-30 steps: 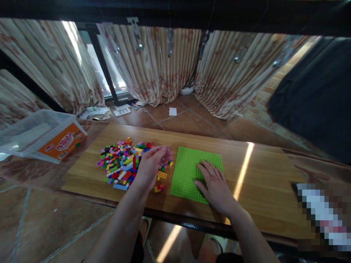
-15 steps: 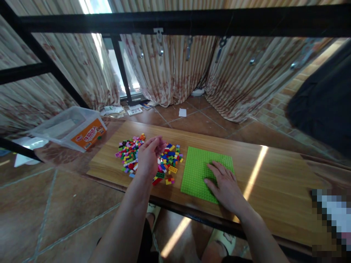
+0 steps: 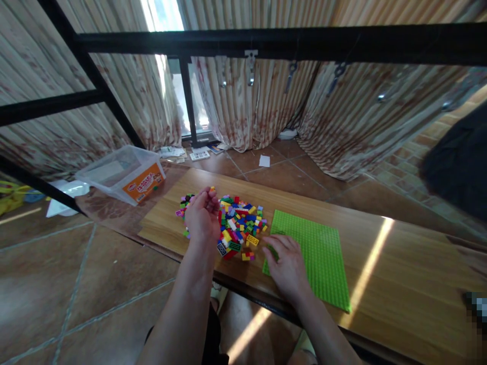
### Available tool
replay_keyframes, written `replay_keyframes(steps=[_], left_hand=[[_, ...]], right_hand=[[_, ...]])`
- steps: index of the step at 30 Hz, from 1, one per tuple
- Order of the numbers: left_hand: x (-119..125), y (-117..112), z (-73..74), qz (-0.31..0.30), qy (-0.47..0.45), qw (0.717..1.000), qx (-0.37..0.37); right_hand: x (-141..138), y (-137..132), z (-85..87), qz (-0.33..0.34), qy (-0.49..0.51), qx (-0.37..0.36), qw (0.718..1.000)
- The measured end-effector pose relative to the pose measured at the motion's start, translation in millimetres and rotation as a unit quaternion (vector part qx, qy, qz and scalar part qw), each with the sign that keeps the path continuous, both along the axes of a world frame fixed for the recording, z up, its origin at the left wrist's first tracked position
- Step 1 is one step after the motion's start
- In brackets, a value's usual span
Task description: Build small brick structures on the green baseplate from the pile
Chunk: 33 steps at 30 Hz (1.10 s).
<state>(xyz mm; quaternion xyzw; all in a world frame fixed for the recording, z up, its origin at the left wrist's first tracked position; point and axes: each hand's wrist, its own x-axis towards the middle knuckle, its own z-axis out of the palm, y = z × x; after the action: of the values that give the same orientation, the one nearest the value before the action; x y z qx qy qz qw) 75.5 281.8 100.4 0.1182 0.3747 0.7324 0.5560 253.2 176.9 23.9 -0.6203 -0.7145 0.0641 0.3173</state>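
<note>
My left hand (image 3: 201, 219) hovers over the left part of a heap of small coloured bricks (image 3: 238, 225) on the wooden tabletop (image 3: 384, 263). Its fingers are curled together and something tiny sits at their tips; I cannot make out what. A bright green studded baseplate (image 3: 319, 253) lies flat to the right of the heap. My right hand (image 3: 286, 262) is on the plate's near left corner, fingers bent around its left edge. A few loose bricks lie between the two hands.
A clear plastic box with an orange label (image 3: 127, 176) stands at the table's far left end. Black metal bars (image 3: 266, 43) cross above and to the left. Curtains, a tiled floor and scattered papers (image 3: 198, 152) lie beyond. A dark shape (image 3: 460, 162) fills the right.
The view has swung left and upward. My left hand lifted off the heap and curled. My right hand slid from the plate's middle to its near left corner.
</note>
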Motion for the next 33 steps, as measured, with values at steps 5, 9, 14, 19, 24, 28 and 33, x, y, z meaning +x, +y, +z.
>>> replay_keyframes(steps=[5, 9, 14, 19, 24, 28, 33], left_hand=[[-18, 4, 1.5, 0.036, 0.015, 0.999, -0.019], [-30, 8, 0.0, 0.053, 0.067, 0.996, -0.034], [-35, 13, -17.3, -0.075, 0.287, 0.953, -0.056], [-35, 8, -27.6, -0.154, 0.614, 0.772, -0.058], [-32, -3, -28.4, -0.226, 0.762, 0.606, -0.038], [-29, -6, -31.0, -0.223, 0.799, 0.559, -0.013], [-27, -5, -29.2, -0.218, 0.819, 0.530, -0.019]], right_hand=[[-7, 10, -3.4, -0.005, 0.003, -0.006, 1.000], [-12, 15, -5.9, 0.005, -0.012, -0.011, 1.000], [-14, 20, -9.2, 0.005, -0.019, -0.008, 1.000], [-14, 22, -11.2, -0.009, -0.001, 0.010, 1.000], [-13, 22, -12.3, -0.009, 0.017, 0.015, 1.000], [-11, 22, -13.1, -0.008, 0.026, 0.015, 1.000], [-10, 22, -12.8, -0.007, 0.035, 0.017, 0.999]])
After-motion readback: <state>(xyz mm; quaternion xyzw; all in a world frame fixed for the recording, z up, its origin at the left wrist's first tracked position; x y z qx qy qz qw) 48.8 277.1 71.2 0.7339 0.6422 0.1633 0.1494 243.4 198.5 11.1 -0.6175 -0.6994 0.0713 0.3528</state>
